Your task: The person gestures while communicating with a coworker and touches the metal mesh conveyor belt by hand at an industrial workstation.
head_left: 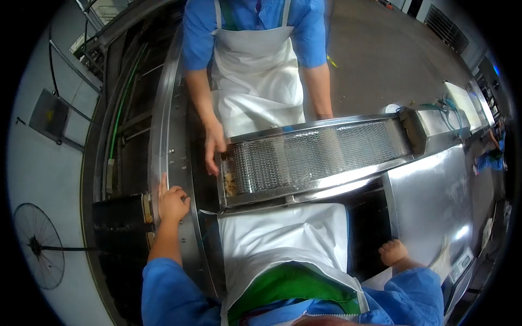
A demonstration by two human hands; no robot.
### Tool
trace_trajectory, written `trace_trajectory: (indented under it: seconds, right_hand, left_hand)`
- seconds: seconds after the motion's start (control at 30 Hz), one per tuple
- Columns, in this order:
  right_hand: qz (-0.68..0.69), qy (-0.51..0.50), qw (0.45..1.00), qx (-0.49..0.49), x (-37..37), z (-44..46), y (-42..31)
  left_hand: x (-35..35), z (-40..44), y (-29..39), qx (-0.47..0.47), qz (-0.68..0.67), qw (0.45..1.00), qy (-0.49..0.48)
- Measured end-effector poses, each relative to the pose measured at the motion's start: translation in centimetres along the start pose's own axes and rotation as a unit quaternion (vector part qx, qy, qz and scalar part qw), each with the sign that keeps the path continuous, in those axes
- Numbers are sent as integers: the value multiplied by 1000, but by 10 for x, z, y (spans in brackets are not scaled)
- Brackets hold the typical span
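My left hand (pixel 173 202) rests on the metal edge rail (pixel 170 155) of the machine at the left, its fingers apart and holding nothing. At the lower right, my right hand (pixel 392 252) lies with curled fingers at the edge of a steel table (pixel 429 201); whether it holds anything is hidden. Between my hands and a co-worker stands a narrow conveyor with a metal mesh belt (pixel 348 149). Small yellowish bits (pixel 230 183) lie at its left end.
Across the conveyor stands a co-worker in a white apron (pixel 258 81), one hand (pixel 213 146) beside the conveyor's left end. A metal housing (pixel 439 129) sits at its right end. A device with a display (pixel 462 263) is at the lower right.
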State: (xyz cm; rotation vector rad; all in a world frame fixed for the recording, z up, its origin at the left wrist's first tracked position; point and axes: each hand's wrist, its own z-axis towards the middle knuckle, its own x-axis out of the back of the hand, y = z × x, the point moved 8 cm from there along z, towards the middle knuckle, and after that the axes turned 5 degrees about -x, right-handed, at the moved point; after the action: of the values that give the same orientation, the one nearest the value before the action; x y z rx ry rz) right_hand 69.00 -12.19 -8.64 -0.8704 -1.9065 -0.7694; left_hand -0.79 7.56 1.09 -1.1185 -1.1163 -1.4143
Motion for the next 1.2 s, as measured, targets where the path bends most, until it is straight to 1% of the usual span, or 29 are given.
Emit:
trace_trajectory:
  seconds: [0.03,0.07,0.13,0.23,0.33,0.43,0.53,0.67,0.73,0.97,1.03,1.13,1.2]
  right_hand:
    - [6,12,1000,-4,1,0,1]
    - [6,12,1000,-3,0,0,1]
    - [1,11,1000,4,1,-1,0]
    - [5,31,1000,2,3,-1,-1]
    - [-3,43,999,5,6,0,-2]
    - [2,31,999,9,2,0,0]
    - [4,42,999,16,3,0,-1]
    - [7,45,999,19,9,0,-2]
    - [-2,24,1000,9,8,2,-2]
    - [1,36,999,5,9,1,-3]
    - [-20,-14,1000,-9,-2,0,-1]
    - [-21,-17,1000,-4,-4,-1,1]
    - [-13,-9,1000,-5,0,-1,0]
  left_hand:
    - [4,0,4,-19,7,1000,22]
    - [4,0,4,-18,7,1000,22]
    - [-1,-1,-1,9,-4,1000,-8]
    - [-1,0,-2,18,-13,1000,-12]
    - [3,1,2,-7,11,1000,12]
    - [2,1,0,3,2,1000,0]
    - [-5,0,-6,21,-15,1000,-15]
    - [-3,0,-5,12,-15,1000,0]
    - [0,0,-1,-3,6,1000,-6]
    - [2,2,2,-4,9,1000,-4]
    - [5,2,4,-5,13,1000,-6]
    - [1,0,0,9,-3,1000,4]
    - [2,0,1,2,3,1000,3]
